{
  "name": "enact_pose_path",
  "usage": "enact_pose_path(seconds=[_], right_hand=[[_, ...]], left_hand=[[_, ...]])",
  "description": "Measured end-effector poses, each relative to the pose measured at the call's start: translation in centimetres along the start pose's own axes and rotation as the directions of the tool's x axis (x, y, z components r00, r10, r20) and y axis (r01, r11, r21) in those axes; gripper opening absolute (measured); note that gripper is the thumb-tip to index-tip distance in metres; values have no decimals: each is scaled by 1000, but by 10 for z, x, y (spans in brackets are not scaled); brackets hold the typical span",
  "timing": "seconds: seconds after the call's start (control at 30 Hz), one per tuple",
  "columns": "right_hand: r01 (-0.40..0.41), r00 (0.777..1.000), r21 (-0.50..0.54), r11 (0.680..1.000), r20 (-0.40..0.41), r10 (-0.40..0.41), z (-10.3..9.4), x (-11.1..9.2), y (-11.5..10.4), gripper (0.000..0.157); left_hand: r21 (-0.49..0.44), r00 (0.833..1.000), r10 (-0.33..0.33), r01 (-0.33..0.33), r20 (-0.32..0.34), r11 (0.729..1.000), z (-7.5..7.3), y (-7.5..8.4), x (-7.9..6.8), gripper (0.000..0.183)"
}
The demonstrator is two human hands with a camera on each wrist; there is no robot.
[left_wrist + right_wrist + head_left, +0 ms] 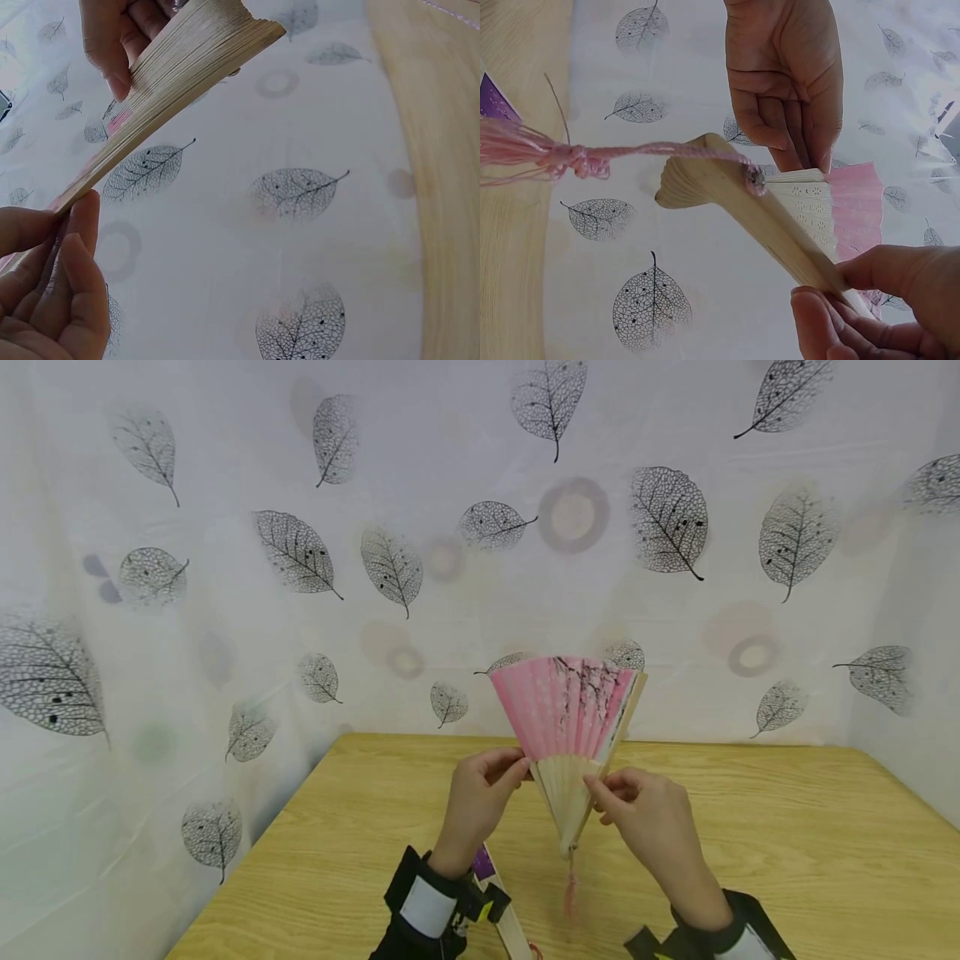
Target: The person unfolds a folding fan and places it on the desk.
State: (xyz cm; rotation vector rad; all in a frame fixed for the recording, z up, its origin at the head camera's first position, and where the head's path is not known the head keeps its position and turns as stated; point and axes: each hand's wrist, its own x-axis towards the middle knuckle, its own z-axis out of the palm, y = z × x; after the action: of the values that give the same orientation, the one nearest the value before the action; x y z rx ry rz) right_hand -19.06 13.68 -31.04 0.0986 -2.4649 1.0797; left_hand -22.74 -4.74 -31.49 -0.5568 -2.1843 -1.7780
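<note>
A pink folding fan (566, 710) with dark blossom branches and pale wooden ribs is held up above the table, partly spread. My left hand (483, 802) pinches its left edge between thumb and fingers. On the other side, my right hand (648, 814) pinches the right outer rib, seen closely in the right wrist view, where the thumb (885, 270) lies on the wood. From the pivot at the bottom hangs a pink tassel (570, 159). In the left wrist view the stacked ribs (165, 105) run between both hands.
On the wooden table (787, 827) lies a long pale item with a purple end (483, 864), partly hidden behind the left wrist strap. A red cord (536, 950) shows by its lower end. A leaf-printed curtain (465, 610) hangs behind the table.
</note>
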Motion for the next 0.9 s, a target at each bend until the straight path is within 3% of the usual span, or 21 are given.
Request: enact_pose_path(seconds=[0.47,0.9], right_hand=[[-23,1000,-25,999,-9,23,-3,0,1,32],[-22,999,-16,1000,-33,22,-3,1,2,34]], left_hand=[[-16,999,-31,30,-12,999,-2,2,0,30],[-41,1000,-12,11,-28,999,-5,2,1,31]])
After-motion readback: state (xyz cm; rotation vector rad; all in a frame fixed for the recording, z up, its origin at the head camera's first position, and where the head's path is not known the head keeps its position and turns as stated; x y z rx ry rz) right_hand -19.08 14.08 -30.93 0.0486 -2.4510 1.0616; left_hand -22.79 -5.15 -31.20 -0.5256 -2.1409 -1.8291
